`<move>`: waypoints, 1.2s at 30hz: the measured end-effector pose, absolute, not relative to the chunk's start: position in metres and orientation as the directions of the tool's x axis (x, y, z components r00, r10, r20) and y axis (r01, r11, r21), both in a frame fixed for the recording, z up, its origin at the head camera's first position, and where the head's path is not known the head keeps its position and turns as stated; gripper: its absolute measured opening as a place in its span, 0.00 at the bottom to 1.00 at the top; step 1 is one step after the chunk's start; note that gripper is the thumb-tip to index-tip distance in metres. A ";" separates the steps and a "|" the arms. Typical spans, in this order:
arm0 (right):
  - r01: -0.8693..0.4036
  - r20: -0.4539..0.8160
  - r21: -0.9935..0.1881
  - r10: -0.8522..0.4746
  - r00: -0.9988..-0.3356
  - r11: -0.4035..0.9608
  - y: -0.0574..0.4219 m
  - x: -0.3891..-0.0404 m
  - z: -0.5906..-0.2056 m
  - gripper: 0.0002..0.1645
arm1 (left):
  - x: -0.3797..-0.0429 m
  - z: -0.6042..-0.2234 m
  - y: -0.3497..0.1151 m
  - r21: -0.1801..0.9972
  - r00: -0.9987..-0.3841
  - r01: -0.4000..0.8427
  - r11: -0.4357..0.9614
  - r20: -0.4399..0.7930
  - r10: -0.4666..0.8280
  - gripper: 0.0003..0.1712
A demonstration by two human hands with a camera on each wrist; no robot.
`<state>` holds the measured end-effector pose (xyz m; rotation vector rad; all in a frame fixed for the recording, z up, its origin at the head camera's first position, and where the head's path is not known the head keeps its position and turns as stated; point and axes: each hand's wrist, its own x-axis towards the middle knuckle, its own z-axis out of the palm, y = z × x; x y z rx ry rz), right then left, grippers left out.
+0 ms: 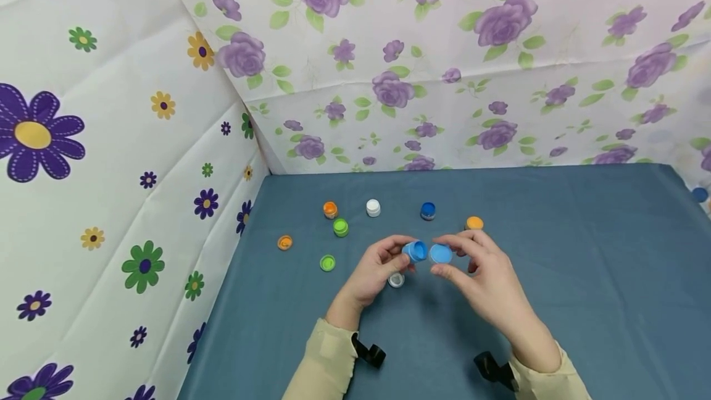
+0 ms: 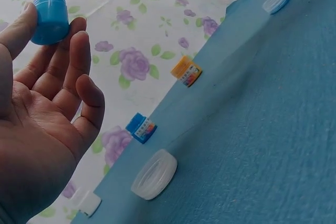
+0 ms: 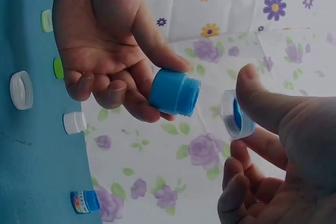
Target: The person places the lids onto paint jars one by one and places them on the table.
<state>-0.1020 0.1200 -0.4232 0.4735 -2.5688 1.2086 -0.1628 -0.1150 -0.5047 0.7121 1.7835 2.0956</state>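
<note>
Blue cloth (image 1: 583,283) on the table, floral sheet (image 1: 444,110) behind. Head view: left hand (image 1: 371,271) pinches light-blue jar (image 1: 413,252) above the cloth, uncapped, blue inside; right hand (image 1: 491,276), thumb and fingertips bent in, pinches a blue lid (image 1: 441,254) just beside it. Left wrist view: jar probably light, stiff, slick plastic; grip the side wall, keep fingers off the mouth. Right wrist view: lid apart from jar, clear rim a good hold; can't tell fill level.

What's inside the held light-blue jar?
Light-blue jar: blue shows inside the open mouth in the head view. Fill depth can't be told; the jar itself covers its lower interior.
</note>
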 end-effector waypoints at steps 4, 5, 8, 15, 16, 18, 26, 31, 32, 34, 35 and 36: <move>-0.419 0.398 -0.669 -0.180 -0.900 0.614 0.119 -0.104 -0.426 0.27 | -0.162 -0.506 -0.113 0.983 -0.830 0.078 -0.168 0.157 0.536 0.29; -0.422 0.398 -0.663 -0.185 -0.898 0.618 0.119 -0.104 -0.427 0.27 | -0.162 -0.506 -0.113 0.984 -0.829 0.073 -0.162 0.150 0.539 0.30; -0.429 0.395 -0.644 -0.205 -0.896 0.633 0.119 -0.106 -0.430 0.28 | -0.161 -0.505 -0.113 0.987 -0.824 0.057 -0.153 0.133 0.550 0.35; -0.454 0.412 -0.616 -0.228 -0.882 0.644 0.117 -0.108 -0.436 0.31 | -0.162 -0.504 -0.113 0.986 -0.815 0.052 -0.160 0.135 0.564 0.38; -0.458 0.416 -0.615 -0.228 -0.880 0.642 0.117 -0.108 -0.436 0.31 | -0.162 -0.504 -0.113 0.986 -0.812 0.054 -0.159 0.136 0.567 0.36; -0.464 0.425 -0.614 -0.228 -0.876 0.638 0.117 -0.108 -0.436 0.31 | -0.162 -0.504 -0.113 0.986 -0.809 0.063 -0.155 0.141 0.571 0.34; -0.486 0.447 -0.604 -0.236 -0.863 0.631 0.115 -0.109 -0.436 0.31 | -0.162 -0.505 -0.112 0.981 -0.815 0.057 -0.188 0.154 0.558 0.33; -0.487 0.445 -0.594 -0.242 -0.862 0.641 0.115 -0.109 -0.436 0.30 | -0.162 -0.507 -0.111 0.979 -0.821 0.039 -0.202 0.147 0.552 0.35; -0.486 0.444 -0.593 -0.243 -0.862 0.642 0.115 -0.109 -0.436 0.30 | -0.162 -0.507 -0.112 0.979 -0.823 0.039 -0.200 0.145 0.550 0.35; -0.485 0.442 -0.590 -0.244 -0.863 0.646 0.114 -0.109 -0.437 0.30 | -0.162 -0.507 -0.112 0.980 -0.826 0.042 -0.195 0.144 0.544 0.38; -0.486 0.443 -0.588 -0.245 -0.862 0.647 0.114 -0.109 -0.437 0.30 | -0.162 -0.507 -0.112 0.980 -0.828 0.045 -0.192 0.144 0.543 0.39; -0.487 0.444 -0.587 -0.246 -0.862 0.647 0.114 -0.109 -0.437 0.31 | -0.162 -0.508 -0.112 0.980 -0.828 0.047 -0.191 0.145 0.542 0.40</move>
